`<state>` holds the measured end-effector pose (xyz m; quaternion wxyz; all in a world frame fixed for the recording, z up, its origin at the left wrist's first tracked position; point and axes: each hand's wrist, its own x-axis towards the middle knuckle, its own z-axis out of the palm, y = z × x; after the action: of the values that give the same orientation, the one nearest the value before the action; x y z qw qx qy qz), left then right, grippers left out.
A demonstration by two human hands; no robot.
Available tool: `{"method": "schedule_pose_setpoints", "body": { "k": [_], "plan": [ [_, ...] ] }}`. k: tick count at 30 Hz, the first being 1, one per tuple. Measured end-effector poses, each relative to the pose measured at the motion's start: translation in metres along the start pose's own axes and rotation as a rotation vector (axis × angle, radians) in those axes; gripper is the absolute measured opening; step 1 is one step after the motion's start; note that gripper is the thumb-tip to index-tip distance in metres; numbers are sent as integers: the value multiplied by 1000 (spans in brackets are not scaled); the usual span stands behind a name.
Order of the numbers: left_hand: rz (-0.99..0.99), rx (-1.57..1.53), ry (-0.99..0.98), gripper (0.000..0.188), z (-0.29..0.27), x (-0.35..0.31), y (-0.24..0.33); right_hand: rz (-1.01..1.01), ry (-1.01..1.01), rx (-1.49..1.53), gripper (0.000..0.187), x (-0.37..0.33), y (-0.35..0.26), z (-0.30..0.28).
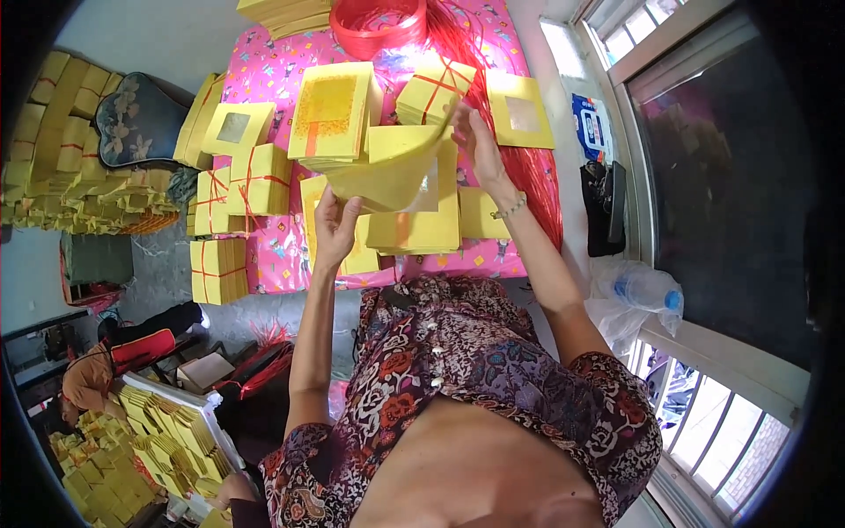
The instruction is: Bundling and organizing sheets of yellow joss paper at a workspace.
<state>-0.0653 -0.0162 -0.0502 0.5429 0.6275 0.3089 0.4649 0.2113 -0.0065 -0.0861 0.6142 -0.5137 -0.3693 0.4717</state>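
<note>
Over the middle of the table, a yellow paper sheet (pixel 387 182) with a silvery patch is lifted and bent. My left hand (pixel 337 227) pinches its near left corner, thumb on top. The far right edge curls up to the fingers of my right hand (pixel 480 148), which are closed at that edge and partly blurred. Beneath the sheet lies a stack of yellow paper (pixel 418 233). Just beyond my left hand is another stack with an orange-printed top (pixel 330 110). A bundle tied with red strips (pixel 436 91) sits near my right fingers.
A pink patterned cloth (pixel 277 264) covers the table. Red strips (pixel 537 189) trail along its right side, below a red basin (pixel 378 31). Tied yellow bundles (pixel 260 179) line the left edge. A plastic bottle (pixel 647 289) lies by the window. At lower left, other people handle paper stacks (pixel 176 436).
</note>
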Motion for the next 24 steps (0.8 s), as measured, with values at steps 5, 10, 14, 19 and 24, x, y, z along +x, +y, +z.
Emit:
{"method": "schedule_pose_setpoints", "body": {
  "k": [5,10,14,19,24],
  "plan": [
    [-99,-111,48,30,0,2,-22,3,-180,132,52,-6,-2,-9],
    [-87,-194,192,32,5,1,-46,-153,80,-77,26,-34,-15,-4],
    [-43,-82,211,36,11,-1,-56,-269,10,-95,20,-48,-12,-3],
    [0,22,169,64,15,0,-49,-228,-44,-52,33,-56,-9,-6],
    [-15,122,226,77,28,1,-46,-335,-33,-277,57,-61,-7,0]
  ]
}}
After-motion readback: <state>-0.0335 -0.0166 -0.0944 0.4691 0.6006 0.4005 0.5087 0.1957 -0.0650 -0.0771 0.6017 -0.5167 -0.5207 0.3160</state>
